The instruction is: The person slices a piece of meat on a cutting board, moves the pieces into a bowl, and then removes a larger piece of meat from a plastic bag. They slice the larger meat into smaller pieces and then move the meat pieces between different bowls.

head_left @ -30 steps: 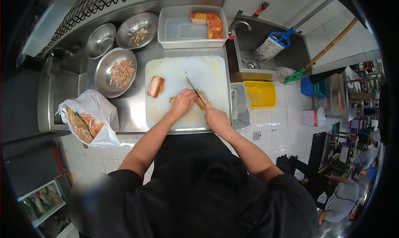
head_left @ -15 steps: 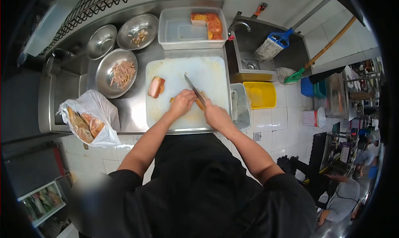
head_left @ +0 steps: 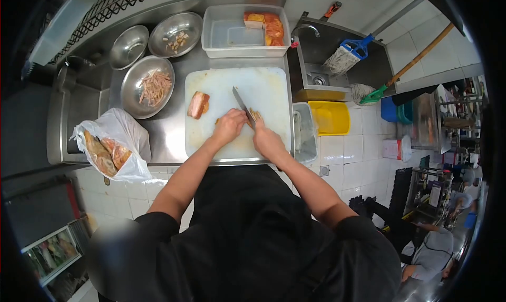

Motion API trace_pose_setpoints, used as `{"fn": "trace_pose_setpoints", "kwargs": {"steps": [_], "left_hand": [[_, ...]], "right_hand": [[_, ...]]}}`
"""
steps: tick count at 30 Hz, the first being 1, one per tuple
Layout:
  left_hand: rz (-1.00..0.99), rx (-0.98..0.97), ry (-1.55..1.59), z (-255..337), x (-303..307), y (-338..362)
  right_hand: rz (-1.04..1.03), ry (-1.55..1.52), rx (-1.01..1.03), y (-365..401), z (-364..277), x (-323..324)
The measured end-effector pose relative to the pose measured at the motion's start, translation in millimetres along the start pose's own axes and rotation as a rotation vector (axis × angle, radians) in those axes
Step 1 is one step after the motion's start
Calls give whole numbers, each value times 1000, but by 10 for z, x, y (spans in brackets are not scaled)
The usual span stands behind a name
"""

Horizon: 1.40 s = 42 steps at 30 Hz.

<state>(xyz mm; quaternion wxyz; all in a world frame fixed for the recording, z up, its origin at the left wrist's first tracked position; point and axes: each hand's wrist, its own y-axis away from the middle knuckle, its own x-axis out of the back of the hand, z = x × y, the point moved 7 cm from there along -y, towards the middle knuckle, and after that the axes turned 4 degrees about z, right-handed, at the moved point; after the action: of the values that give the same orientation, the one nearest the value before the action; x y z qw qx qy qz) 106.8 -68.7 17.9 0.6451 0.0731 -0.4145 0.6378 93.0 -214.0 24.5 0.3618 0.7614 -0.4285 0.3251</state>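
Your right hand [head_left: 268,142] grips the knife [head_left: 242,102]; your left hand [head_left: 227,128] holds meat [head_left: 255,115] on the board [head_left: 269,84], fingertips beside the blade. Meat skids (fat's slippery), you could get nicked.

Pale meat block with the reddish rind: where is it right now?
In the head view, the meat block lies on the left part of the white cutting board, left of and farther out than the person's left hand.
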Motion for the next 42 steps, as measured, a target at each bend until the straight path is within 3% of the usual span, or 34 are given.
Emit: {"fn": "trace_pose_setpoints", "kwargs": {"steps": [3,5,7,8,10,13,17,19,23,25,28,33,35,38,42], "left_hand": [[-30,-2,-8,-87,-1,59],[-35,-21,-13,-113,18,-10],[54,165,107,-146,186,4],[51,169,108,-116,247,2],[25,201,-113,-138,360,-33],[-155,278,54,-176,135,33],[-146,437,119,-56,-21,128],[-44,414,93,-42,-5,154],[-128,332,46,-8,8,152],[-61,82,1,105,43,133],[-88,18,-36,113,30,146],[-137,2,-72,85,-1,189],[-140,-7,-109,13,21,137],[-164,34,-81,-83,109,70],[-33,117,-4,-11,300,139]], "right_hand": [[146,-75,81,-210,-71,81],[33,0,59,-200,-69,244],[0,17,2,-81,-78,377],[-34,32,-56,-8,-47,381],[-22,11,-49,74,-45,387],[-19,6,-56,155,-23,249],[-27,41,-40,181,-66,185],[-33,49,-44,208,-145,258],[-83,93,-33,207,-213,308],[-109,123,-15,220,-240,296],[-151,147,-2,243,-319,321],[-73,34,16,-38,-144,-81],[198,39,273,-297,-244,-24],[156,3,189,-294,-298,164],[80,27,81,-57,-319,416]]}}
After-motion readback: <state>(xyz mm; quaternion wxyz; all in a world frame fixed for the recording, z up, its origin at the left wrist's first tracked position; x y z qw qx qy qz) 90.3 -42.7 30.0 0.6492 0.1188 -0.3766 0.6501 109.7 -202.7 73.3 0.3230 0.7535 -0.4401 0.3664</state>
